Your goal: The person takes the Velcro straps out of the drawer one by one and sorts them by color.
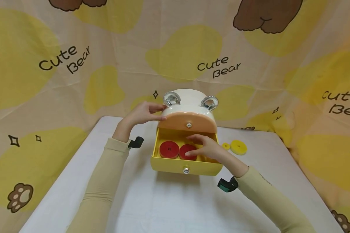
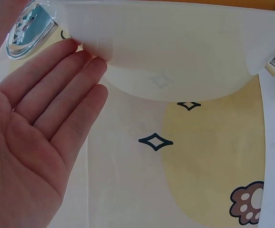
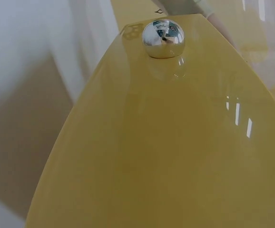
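A white toy chest of drawers (image 1: 189, 100) with two silver ear-like rings stands at the middle of the table. My left hand (image 1: 143, 113) touches its upper left side with outstretched fingers; the left wrist view shows these fingers (image 2: 75, 90) against the white wall. Below an orange drawer (image 1: 178, 119), the yellow drawer (image 1: 169, 165) is pulled out. Inside it lie a red disc (image 1: 169, 149) on the left and another red disc (image 1: 183, 151) beside it. My right hand (image 1: 208, 147) reaches in over the second disc, thumb and fingers spread apart, partly hiding it.
Right of the chest, a large yellow disc (image 1: 238, 147) and a small yellow ring (image 1: 226, 146) lie on the white table (image 1: 175, 204). A silver knob (image 3: 163, 39) sticks out of the yellow drawer's front. Patterned cloth (image 1: 128, 64) hangs behind.
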The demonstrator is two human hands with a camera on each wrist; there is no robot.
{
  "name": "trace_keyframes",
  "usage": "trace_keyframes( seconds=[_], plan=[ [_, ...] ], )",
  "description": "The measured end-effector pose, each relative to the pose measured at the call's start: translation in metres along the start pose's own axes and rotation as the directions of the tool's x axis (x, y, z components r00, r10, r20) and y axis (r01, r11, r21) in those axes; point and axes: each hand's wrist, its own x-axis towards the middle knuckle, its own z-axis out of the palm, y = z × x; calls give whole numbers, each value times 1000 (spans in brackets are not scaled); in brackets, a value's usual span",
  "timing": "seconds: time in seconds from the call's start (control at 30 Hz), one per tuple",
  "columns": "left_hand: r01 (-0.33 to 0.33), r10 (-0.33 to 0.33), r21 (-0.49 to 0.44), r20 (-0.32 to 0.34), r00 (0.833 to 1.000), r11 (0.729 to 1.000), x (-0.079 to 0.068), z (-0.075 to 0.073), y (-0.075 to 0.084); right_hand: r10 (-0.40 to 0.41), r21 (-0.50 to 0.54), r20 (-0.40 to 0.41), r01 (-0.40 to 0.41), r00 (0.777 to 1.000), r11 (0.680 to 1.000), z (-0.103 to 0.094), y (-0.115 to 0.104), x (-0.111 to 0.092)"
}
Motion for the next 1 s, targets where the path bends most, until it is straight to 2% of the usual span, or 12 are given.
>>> trace_keyframes(
  seconds=[0.27, 0.6, 0.8, 1.0],
  plan=[
    [-3, 3, 7, 5, 1000, 1000, 1, 0, 1, -8, -17, 79, 10, 997, 1000, 2, 0, 3],
    [2, -2, 20, 6, 1000, 1000, 1, 0, 2, 37, -48, 81, -33, 996, 998, 3, 0, 4],
    [8, -8, 8, 2, 1000, 1000, 1, -1, 1, 13, -69, 85, -7, 996, 998, 4, -1, 4],
    [10, -10, 22, 1, 1000, 1000, 1, -1, 1, 21, -92, 74, -14, 997, 996, 6, 2, 6]
  ],
)
